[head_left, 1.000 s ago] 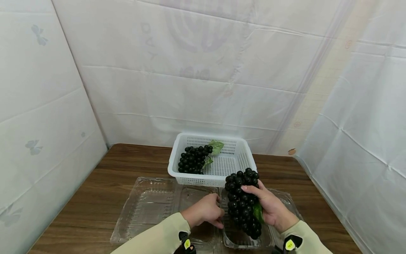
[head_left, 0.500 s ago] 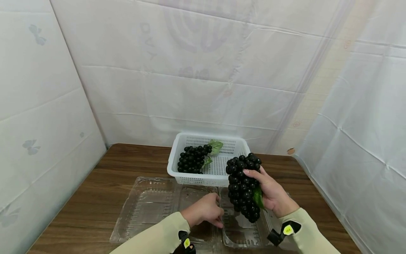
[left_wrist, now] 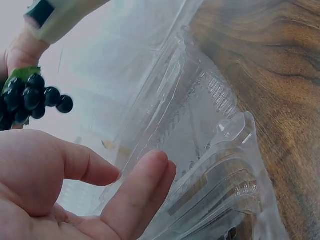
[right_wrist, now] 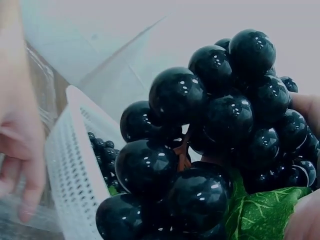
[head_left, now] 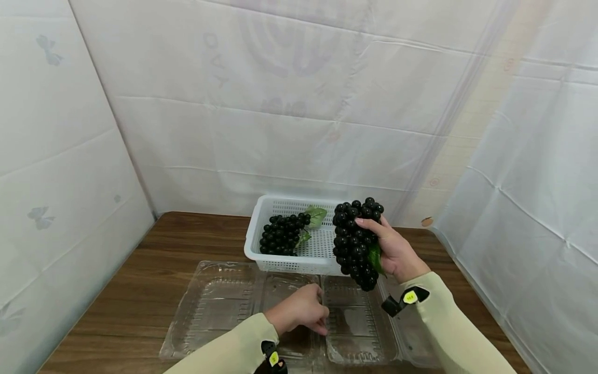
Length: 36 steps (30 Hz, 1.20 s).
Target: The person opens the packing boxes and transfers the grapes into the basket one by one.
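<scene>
My right hand (head_left: 394, 252) grips a bunch of black grapes (head_left: 355, 244) with a green leaf (right_wrist: 270, 212). It holds the bunch in the air at the right end of a white perforated basket (head_left: 254, 254). Inside that basket, on the left, lies another bunch of black grapes (head_left: 280, 236) with leaves. My left hand (head_left: 303, 310) is over the inner edges of two clear plastic clamshell containers, the left container (head_left: 219, 301) and the right container (head_left: 355, 332). In the left wrist view its thumb and fingers look fairly straight and apart; contact with the rim is unclear.
Both clamshells lie opened out side by side on the brown wooden table (head_left: 121, 301), in front of the basket. White sheeting (head_left: 280, 145) rises behind the table and at both sides. The right container's flap (head_left: 416, 337) is partly under my right forearm.
My right hand has lifted the bunch of grapes up and away from above the right container, toward the basket's right end. My left hand has stayed in place.
</scene>
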### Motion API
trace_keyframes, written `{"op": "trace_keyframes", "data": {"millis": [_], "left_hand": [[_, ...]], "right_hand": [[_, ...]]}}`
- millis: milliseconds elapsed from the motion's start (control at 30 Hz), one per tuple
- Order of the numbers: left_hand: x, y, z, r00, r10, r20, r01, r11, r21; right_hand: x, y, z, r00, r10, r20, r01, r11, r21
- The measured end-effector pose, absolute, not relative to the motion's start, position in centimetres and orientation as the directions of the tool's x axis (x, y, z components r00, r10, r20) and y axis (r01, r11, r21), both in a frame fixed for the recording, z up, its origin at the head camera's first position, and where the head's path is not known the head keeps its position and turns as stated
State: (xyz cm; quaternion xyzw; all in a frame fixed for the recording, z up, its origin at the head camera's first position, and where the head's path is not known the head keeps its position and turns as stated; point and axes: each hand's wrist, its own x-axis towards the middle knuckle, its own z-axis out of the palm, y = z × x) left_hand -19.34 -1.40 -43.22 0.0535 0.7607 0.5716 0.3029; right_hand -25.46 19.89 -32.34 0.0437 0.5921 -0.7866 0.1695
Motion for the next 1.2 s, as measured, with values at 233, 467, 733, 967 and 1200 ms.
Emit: {"op": "trace_keyframes", "data": {"millis": [233,467,733,967,1200], "left_hand": [[-19.4,-1.4,-43.2,-0.811,0.426,-0.401,-0.264,0.346,0.900],[-19.5,-1.6,-43.4,-0.808,0.440,-0.393,-0.251,0.347,0.904],[-19.7,-1.4,-43.3,-0.815,0.438,-0.380,-0.231,0.355,0.906],[-19.5,-1.2,-43.4,-0.815,0.430,-0.388,-0.240,0.358,0.902],[-19.5,-1.1,-43.5,-0.815,0.431,-0.386,-0.244,0.349,0.905]], "right_hand": [[-28.1,19.2,-31.7,-0.944,-0.137,-0.301,0.321,-0.162,-0.933],[-30.7,18.6,-31.4,-0.948,-0.135,-0.289,0.309,-0.167,-0.936],[-33.7,18.5,-32.3,-0.965,-0.163,-0.206,0.239,-0.213,-0.947],[-35.8,18.0,-34.4,-0.981,-0.087,-0.174,0.186,-0.148,-0.971],[-37.0,17.7,-36.4,-0.973,-0.026,-0.230,0.231,-0.060,-0.971]]}}
